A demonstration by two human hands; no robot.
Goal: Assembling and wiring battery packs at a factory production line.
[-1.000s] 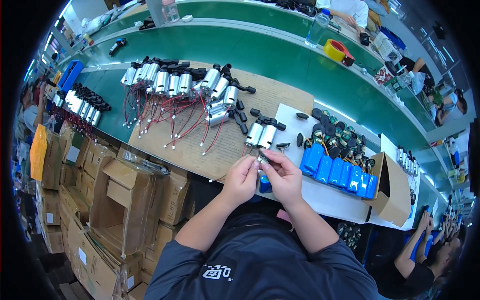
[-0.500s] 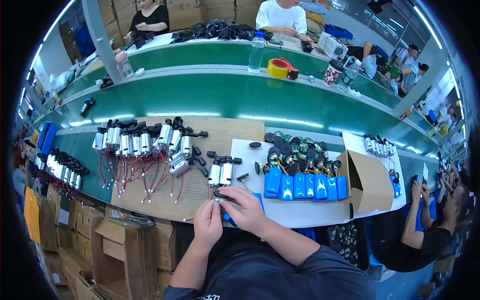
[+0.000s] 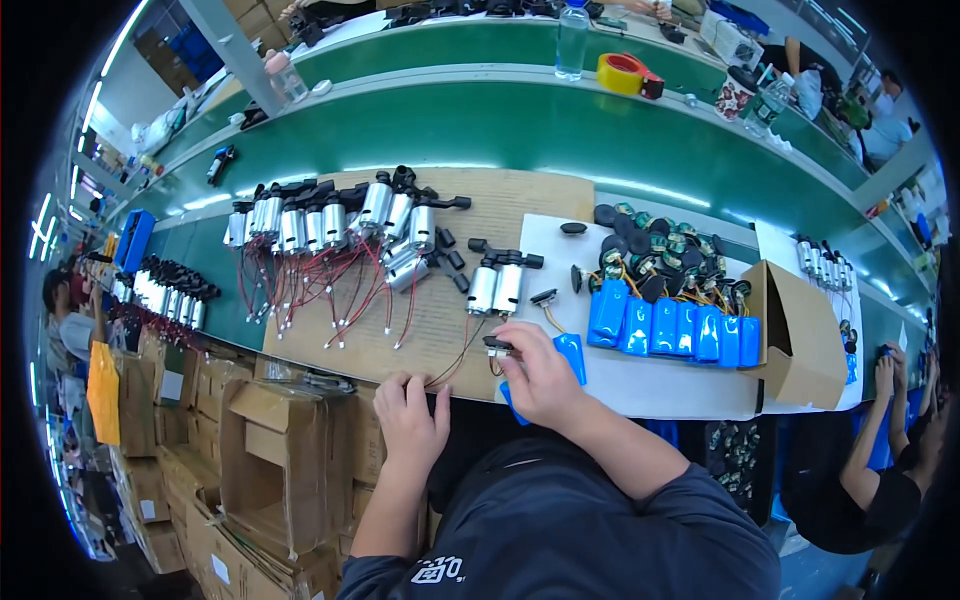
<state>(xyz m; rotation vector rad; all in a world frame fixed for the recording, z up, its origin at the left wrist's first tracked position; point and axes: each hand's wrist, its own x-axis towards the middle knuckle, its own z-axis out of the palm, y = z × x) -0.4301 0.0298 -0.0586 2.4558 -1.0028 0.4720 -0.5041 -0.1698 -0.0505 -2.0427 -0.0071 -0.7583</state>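
Note:
My right hand pinches a small round black circuit board at the front edge of the cardboard sheet. A blue battery pack lies beside that hand, and another blue piece shows partly under it. My left hand rests at the sheet's edge, its thumb and fingers apart. Thin red and black wires run toward it from a pair of silver motors with black tops. Right of the motors, another black disc stands on white board with an orange wire.
Several silver motors with red wires cover the cardboard sheet. Blue battery packs and black discs lie on the white board, beside an open carton. Tape and a water bottle stand on the ledge.
My hands have come apart: the left has drawn back from the black circuit board, while the right keeps it. The whole view has shifted, with the bench now further right and higher.

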